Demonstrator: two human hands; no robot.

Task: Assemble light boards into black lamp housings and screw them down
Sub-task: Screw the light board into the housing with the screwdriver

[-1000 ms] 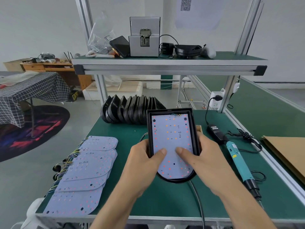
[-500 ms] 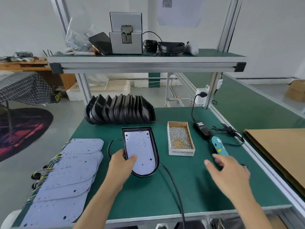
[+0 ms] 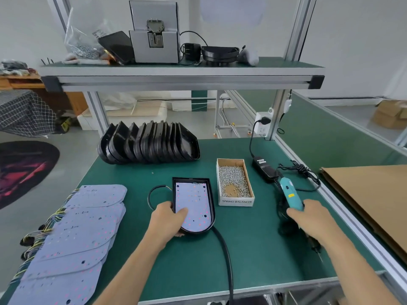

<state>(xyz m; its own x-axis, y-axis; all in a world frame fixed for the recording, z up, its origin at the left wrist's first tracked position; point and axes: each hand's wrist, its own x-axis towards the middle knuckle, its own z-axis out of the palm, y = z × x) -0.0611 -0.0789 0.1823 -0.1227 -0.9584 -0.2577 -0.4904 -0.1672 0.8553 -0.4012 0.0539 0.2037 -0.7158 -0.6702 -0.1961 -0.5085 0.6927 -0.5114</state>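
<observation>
So far: one light board (image 3: 193, 205) lies seated inside a black lamp housing (image 3: 211, 203) in the middle of the green worktop (image 3: 253, 249), with the housing's black cable (image 3: 226, 256) trailing toward the near edge.
Screwing: not yet begun, as far as can be told; the board's holes are too small to show whether any screw is in.
Left to do: judging by the stock, most of the job. A row of empty housings (image 3: 149, 146) stands on edge at the back of the worktop, and a fanned stack of loose boards (image 3: 74, 232) lies at the left.
Screws: a heap in the open cardboard box (image 3: 234, 182) just right of the housing.
Left hand (image 3: 167, 219): grips the housing's left wall near its rounded end, thumb lying across the board and the other fingers curled under the rim, steadying it.
Right hand (image 3: 308, 214): on the teal electric screwdriver (image 3: 290, 194), which lies at the right side of the worktop; the fingers look wrapped around its lower body, though the closing is partly hidden behind the hand.
Next step, likely: lift the driver, pick up a screw, fasten the board.
</observation>
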